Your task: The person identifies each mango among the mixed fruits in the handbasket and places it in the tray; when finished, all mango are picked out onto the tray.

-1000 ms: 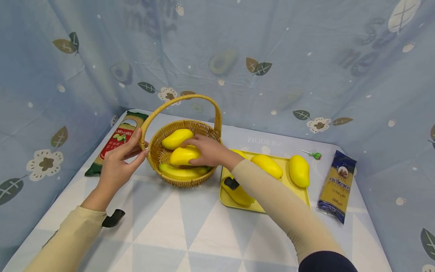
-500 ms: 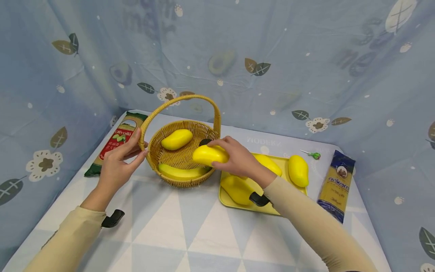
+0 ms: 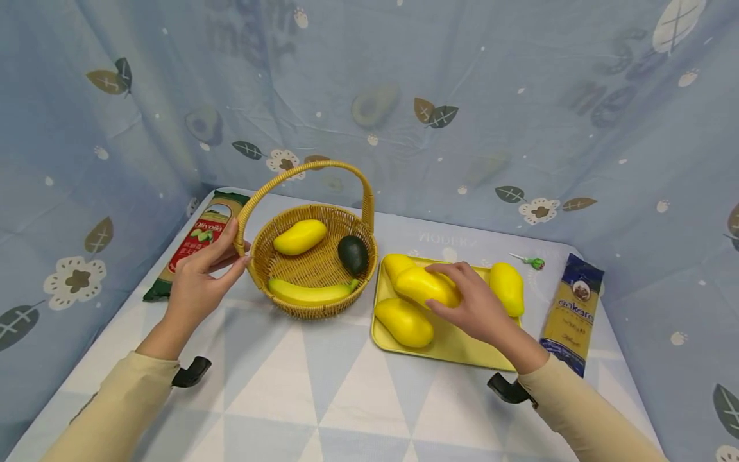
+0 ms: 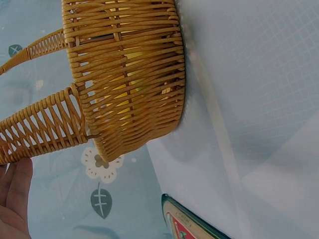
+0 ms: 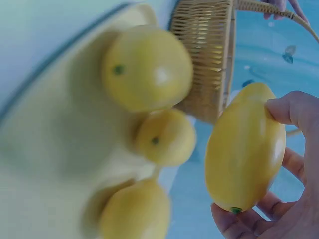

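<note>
My left hand (image 3: pixel 202 276) holds the left foot of the handle of a wicker basket (image 3: pixel 312 313). In the left wrist view its fingers (image 4: pixel 19 186) meet the woven handle (image 4: pixel 42 124). Inside the basket lie a yellow mango (image 3: pixel 300 237), a dark green avocado (image 3: pixel 353 255) and a banana (image 3: pixel 312 293). Over the yellow tray (image 3: pixel 462 350), my right hand (image 3: pixel 476 305) grips another mango (image 3: pixel 424 287) between thumb and fingers. In the right wrist view this mango (image 5: pixel 244 149) appears raised above the others. Several mangoes rest on the tray, one partly hidden by the right hand.
A green-and-red pasta packet (image 3: pixel 204 231) lies left of the basket. To the tray's right are a blue-and-gold pasta packet (image 3: pixel 574 314) and a small green-wrapped lollipop (image 3: pixel 535 263). Printed cloth (image 3: pixel 369 128) hangs behind the table.
My right hand has carried the mango out of the basket and rightward over the tray. The avocado is now uncovered in the basket. My left hand stays at the handle.
</note>
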The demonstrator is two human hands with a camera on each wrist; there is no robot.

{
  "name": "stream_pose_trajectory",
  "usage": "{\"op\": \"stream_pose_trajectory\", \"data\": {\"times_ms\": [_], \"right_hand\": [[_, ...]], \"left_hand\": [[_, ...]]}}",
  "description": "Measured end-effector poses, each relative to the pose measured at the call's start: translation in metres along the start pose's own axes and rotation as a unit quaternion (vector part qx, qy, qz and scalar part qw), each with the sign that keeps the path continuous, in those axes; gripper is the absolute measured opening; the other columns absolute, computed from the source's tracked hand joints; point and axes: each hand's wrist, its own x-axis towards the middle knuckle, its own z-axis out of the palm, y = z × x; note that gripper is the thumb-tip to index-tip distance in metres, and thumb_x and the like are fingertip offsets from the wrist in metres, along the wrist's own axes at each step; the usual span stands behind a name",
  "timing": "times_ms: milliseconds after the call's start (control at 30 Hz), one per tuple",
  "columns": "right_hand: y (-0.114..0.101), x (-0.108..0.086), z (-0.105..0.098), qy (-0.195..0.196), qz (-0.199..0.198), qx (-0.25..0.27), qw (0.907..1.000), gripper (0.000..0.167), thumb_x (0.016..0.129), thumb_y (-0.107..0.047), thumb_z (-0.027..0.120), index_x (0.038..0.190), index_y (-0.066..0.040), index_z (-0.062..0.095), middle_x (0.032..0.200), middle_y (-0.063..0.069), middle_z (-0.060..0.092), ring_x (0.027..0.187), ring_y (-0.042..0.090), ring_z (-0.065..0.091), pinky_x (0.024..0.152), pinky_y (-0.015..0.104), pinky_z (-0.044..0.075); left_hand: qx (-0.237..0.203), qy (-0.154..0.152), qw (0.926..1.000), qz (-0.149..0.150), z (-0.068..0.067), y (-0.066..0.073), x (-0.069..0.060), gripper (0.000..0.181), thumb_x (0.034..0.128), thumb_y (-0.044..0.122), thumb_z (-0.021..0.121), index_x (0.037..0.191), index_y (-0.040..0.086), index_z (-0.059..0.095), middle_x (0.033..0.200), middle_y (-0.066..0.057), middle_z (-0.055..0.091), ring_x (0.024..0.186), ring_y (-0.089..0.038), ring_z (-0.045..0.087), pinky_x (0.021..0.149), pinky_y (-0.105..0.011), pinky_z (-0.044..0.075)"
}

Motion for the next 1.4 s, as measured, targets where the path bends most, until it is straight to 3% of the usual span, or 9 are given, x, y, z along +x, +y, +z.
{"op": "stream_pose_trajectory", "data": {"times_ms": [267, 400, 533, 1000, 1200, 1400], "right_hand": [[0.035, -0.041, -0.001, 0.01, 0.049, -0.012, 0.9987, 0.057, 0.093, -0.043, 0.075, 0.142, -0.021, 0.056, 0.13, 0.011, 0.054, 0.104, 0.029, 0.056, 0.088, 0.049, 0.052], [0.048, -0.054, 0.009, 0.006, 0.074, -0.015, 0.9972, 0.058, 0.092, -0.037, 0.077, 0.142, -0.018, 0.056, 0.13, 0.015, 0.055, 0.109, 0.032, 0.057, 0.094, 0.056, 0.052], [0.057, -0.062, 0.023, 0.003, 0.087, -0.025, 0.9959, 0.058, 0.09, -0.034, 0.079, 0.141, -0.018, 0.056, 0.126, 0.015, 0.056, 0.105, 0.03, 0.058, 0.092, 0.054, 0.052], [0.061, -0.066, 0.036, 0.022, 0.098, -0.034, 0.9944, 0.064, 0.091, -0.046, 0.077, 0.144, -0.018, 0.054, 0.131, 0.018, 0.054, 0.115, 0.038, 0.057, 0.097, 0.061, 0.049], [0.057, -0.066, 0.03, 0.037, 0.084, -0.03, 0.9953, 0.067, 0.091, -0.052, 0.073, 0.146, -0.018, 0.053, 0.133, 0.018, 0.053, 0.118, 0.04, 0.055, 0.097, 0.065, 0.048], [0.053, -0.06, 0.024, 0.05, 0.059, -0.02, 0.9968, 0.062, 0.094, -0.045, 0.072, 0.146, -0.018, 0.053, 0.131, 0.017, 0.053, 0.118, 0.038, 0.054, 0.096, 0.063, 0.05]], "left_hand": [[0.01, -0.002, 0.9998, 0.018, -0.002, -0.003, -0.001, 0.09, 0.0758, -0.017, 0.081, 0.152, 0.019, 0.049, 0.109, -0.017, 0.075, 0.103, 0.019, 0.057, 0.086, -0.006, 0.048], [0.009, -0.006, 0.9998, 0.016, -0.002, -0.005, -0.002, 0.09, 0.0757, -0.018, 0.08, 0.152, 0.018, 0.048, 0.109, -0.018, 0.074, 0.103, 0.019, 0.057, 0.087, -0.006, 0.048], [0.007, -0.009, 0.9998, 0.015, -0.001, -0.005, -0.002, 0.09, 0.0758, -0.018, 0.08, 0.152, 0.018, 0.048, 0.109, -0.019, 0.074, 0.104, 0.019, 0.058, 0.087, -0.006, 0.048], [-0.005, 0.001, 1.0, 0.007, 0.001, -0.001, -0.002, 0.087, 0.077, -0.014, 0.081, 0.151, 0.02, 0.05, 0.109, -0.015, 0.075, 0.102, 0.019, 0.058, 0.086, -0.005, 0.047], [0.0, 0.001, 1.0, 0.001, 0.0, -0.002, -0.002, 0.087, 0.0777, -0.013, 0.081, 0.151, 0.021, 0.05, 0.11, -0.015, 0.075, 0.102, 0.019, 0.057, 0.086, -0.005, 0.047], [0.002, -0.002, 1.0, -0.001, 0.0, 0.0, -0.001, 0.087, 0.0786, -0.013, 0.081, 0.152, 0.023, 0.049, 0.111, -0.015, 0.075, 0.103, 0.02, 0.057, 0.086, -0.005, 0.047]]}}
